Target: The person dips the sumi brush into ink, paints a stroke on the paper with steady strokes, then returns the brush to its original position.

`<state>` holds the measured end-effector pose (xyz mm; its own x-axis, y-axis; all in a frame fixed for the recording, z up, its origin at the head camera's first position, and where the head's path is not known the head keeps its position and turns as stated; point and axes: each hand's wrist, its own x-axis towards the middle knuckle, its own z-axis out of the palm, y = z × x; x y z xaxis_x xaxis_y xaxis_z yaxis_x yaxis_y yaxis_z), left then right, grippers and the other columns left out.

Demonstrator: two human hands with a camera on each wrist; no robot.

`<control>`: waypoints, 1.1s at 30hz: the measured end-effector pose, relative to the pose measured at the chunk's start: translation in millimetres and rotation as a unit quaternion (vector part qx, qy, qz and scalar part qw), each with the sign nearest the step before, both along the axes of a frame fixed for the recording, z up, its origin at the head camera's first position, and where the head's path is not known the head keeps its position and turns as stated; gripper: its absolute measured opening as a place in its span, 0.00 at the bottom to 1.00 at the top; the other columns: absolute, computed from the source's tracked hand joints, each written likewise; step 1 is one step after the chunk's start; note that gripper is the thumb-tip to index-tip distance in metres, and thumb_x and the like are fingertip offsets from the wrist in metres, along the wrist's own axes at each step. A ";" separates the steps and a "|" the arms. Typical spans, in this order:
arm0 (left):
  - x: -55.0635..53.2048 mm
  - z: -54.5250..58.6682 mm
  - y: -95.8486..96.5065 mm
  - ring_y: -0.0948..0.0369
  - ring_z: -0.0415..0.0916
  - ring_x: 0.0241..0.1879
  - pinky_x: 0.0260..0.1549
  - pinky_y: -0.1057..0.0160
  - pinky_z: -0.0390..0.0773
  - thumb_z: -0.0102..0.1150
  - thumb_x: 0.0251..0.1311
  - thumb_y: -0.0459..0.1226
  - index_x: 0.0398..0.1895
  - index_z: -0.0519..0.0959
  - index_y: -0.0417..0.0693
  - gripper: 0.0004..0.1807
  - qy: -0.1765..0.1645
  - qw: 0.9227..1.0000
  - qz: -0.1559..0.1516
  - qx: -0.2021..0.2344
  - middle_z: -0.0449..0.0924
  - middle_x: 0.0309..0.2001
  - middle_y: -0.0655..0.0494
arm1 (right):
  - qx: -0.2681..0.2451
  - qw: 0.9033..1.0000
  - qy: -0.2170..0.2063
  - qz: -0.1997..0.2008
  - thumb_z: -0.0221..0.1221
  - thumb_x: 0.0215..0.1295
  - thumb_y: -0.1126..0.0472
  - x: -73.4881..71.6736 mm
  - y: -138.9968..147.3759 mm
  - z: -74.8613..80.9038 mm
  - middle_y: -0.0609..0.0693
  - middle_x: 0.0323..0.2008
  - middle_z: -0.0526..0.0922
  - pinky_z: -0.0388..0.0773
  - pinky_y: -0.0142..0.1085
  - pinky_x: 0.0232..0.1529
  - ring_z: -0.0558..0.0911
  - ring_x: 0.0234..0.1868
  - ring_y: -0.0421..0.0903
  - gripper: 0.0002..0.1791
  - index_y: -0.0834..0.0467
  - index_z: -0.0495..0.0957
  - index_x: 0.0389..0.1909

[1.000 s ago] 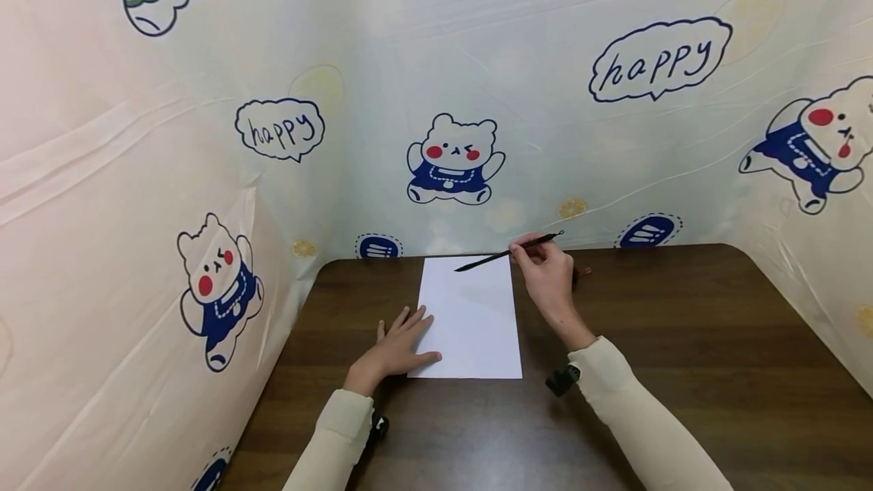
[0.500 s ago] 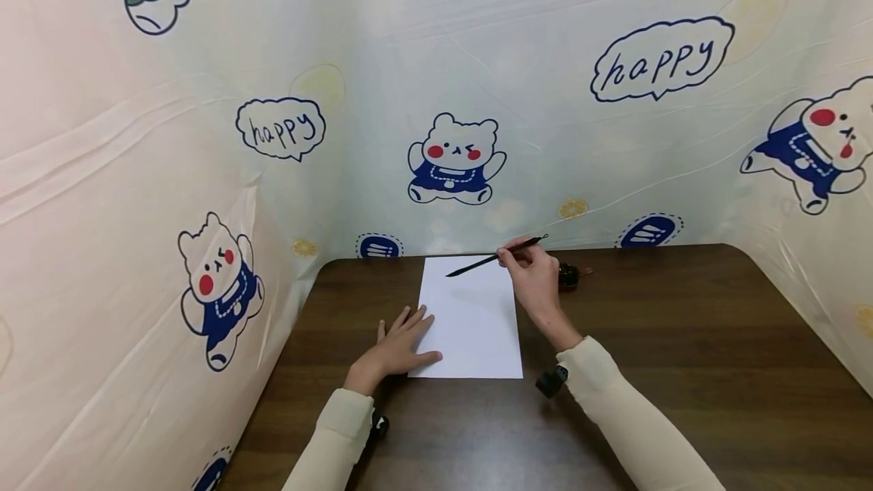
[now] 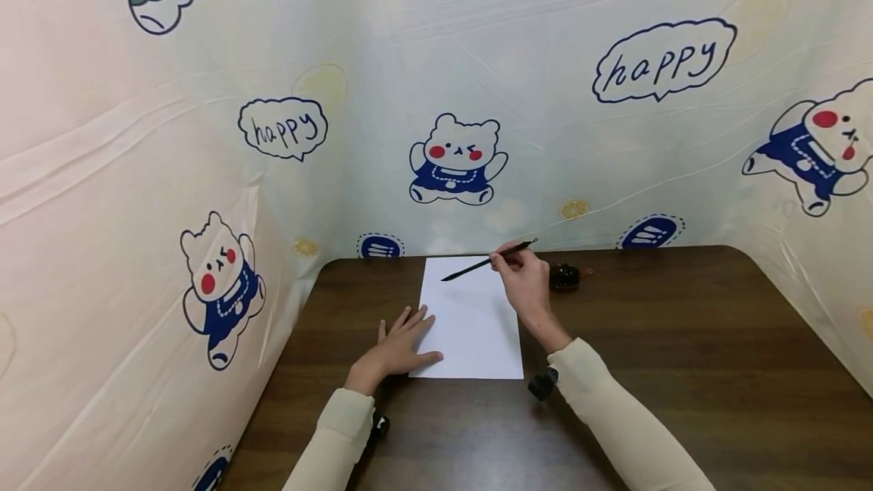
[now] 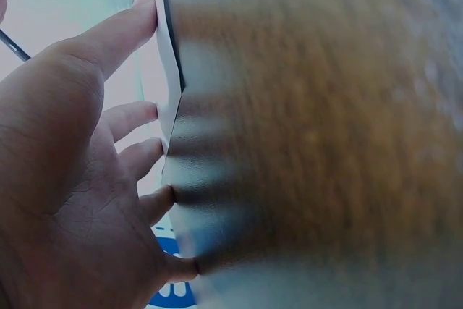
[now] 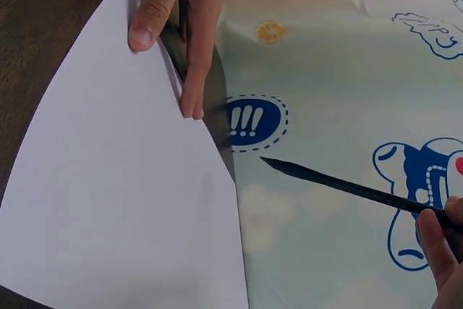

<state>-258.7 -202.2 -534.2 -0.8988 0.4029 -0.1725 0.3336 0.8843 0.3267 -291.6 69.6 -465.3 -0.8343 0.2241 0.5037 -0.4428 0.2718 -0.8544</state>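
The right hand (image 3: 527,288) moved leftward, farther across the right edge of the paper (image 3: 470,332), and took the brush (image 3: 467,270) with it, so that its tip shifted left and slightly toward the paper's near edge. The right sleeve (image 3: 583,371) swung left too. The dark bottle (image 3: 564,277), mostly hidden behind the hand a second earlier, came into view.

Sheeting (image 3: 382,59) printed with cartoon bears (image 3: 455,176) and "happy" bubbles (image 3: 664,60) is walling a wood-grain table (image 3: 682,317) on three sides, forming a booth-like workspace, home or office being unclear.
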 end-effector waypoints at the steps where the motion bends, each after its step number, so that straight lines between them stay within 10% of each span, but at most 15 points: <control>1: 0.2 0.2 0.1 0.45 0.36 0.79 0.65 0.24 0.34 0.55 0.58 0.65 0.77 0.56 0.60 0.46 0.000 1.000 0.000 0.000 0.45 0.80 0.56 | -0.002 1.000 -0.001 0.000 0.64 0.64 0.61 -0.3 -1.2 -0.8 0.51 0.31 0.88 0.83 0.29 0.35 0.88 0.32 0.42 0.03 0.56 0.81 0.36; 33: -0.7 1.7 4.0 0.46 0.35 0.79 0.66 0.25 0.34 0.56 0.58 0.65 0.77 0.56 0.63 0.45 -0.010 1.000 0.014 -0.012 0.44 0.80 0.58 | 0.016 1.000 0.006 0.013 0.65 0.64 0.60 -7.2 -30.9 -21.8 0.51 0.32 0.88 0.83 0.30 0.34 0.88 0.32 0.41 0.05 0.57 0.82 0.37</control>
<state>-259.4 -198.3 -532.6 -0.9061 0.3726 -0.2006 0.3013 0.9009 0.3123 -298.8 38.7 -487.1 -0.8341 0.1854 0.5195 -0.4597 0.2870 -0.8404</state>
